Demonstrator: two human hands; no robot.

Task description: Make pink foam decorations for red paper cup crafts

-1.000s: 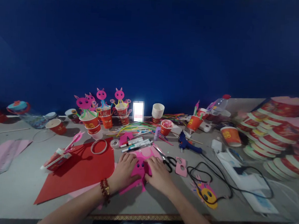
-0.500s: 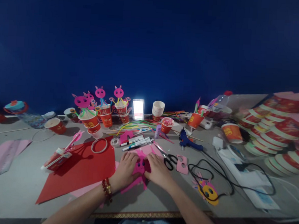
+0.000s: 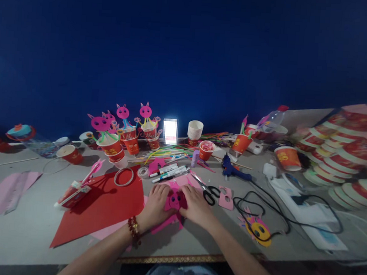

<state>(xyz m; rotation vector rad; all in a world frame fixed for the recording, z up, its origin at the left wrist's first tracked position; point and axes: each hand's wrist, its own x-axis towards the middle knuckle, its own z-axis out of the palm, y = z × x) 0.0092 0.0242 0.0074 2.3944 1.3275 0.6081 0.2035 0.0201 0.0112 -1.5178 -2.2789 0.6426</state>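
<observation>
A bright pink paper animal face (image 3: 175,200) with two dark eyes and pointed ears lies low over the table in front of me. My left hand (image 3: 157,204) grips its left edge, fingertips at the top and thumb beneath. On the opposite edge, my right hand (image 3: 197,205) holds it the same way, so both sides of the face are partly covered. Bright pink paper (image 3: 163,224) shows below the hands. Just beyond the fingers lie several markers (image 3: 170,174) and lighter pink paper (image 3: 185,179). Black-handled scissors (image 3: 210,194) rest to the right of my right hand.
Red card (image 3: 104,207) lies left, with a roll of tape (image 3: 143,173) near it. Decorated paper cups (image 3: 110,145) stand behind. To the right are a blue glue gun (image 3: 233,169), its looping cable, a yellow-and-pink paper face (image 3: 260,231) and stacked cups (image 3: 340,159).
The view has shifted slightly, moving the table items a little to the right in the picture. Both hands keep their grip on the pink face, which looks much the same.
</observation>
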